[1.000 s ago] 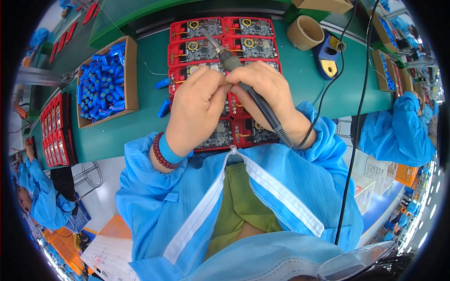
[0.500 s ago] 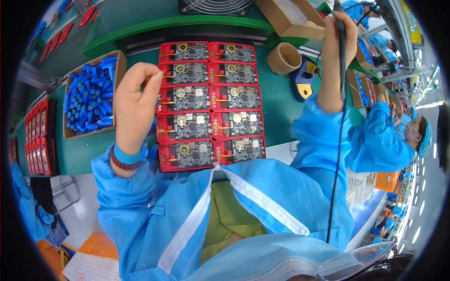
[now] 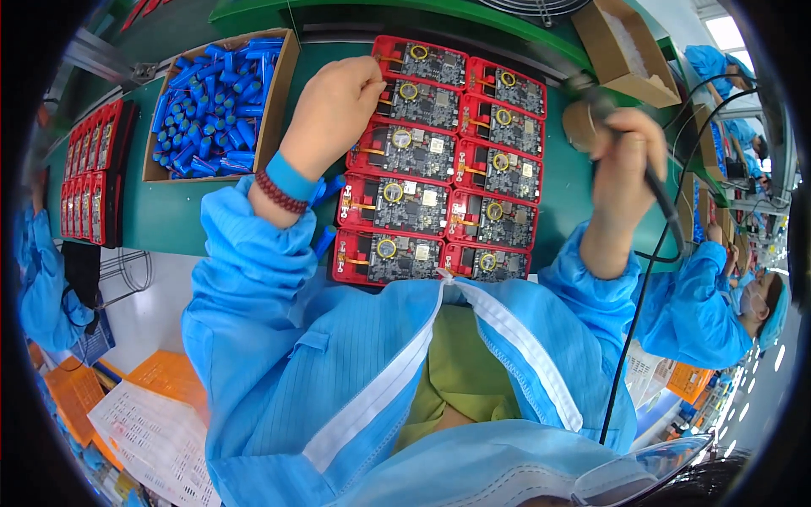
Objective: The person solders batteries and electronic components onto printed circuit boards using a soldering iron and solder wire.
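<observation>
Two columns of red casings with grey circuit boards and yellow rings lie before me. My left hand, wearing a blue wristband, is closed in a pinch at the upper left edge of the left column. Whatever its fingertips hold, if anything, is too small to make out. To the right of the casings, my right hand grips a soldering iron, its black cable running downward. Motion blurs the iron; its front end points up and left, near a brown round pot, which it partly overlaps.
At left stands a cardboard box full of blue cylindrical batteries. Loose blue cylinders lie by my left forearm. More red casings stand far left. An open carton is at upper right; a co-worker sits at right.
The whole view has shifted, so the casings appear farther right. My right hand has lowered, and the iron has tipped from upright toward the pot. My left hand stays pinched by the casings.
</observation>
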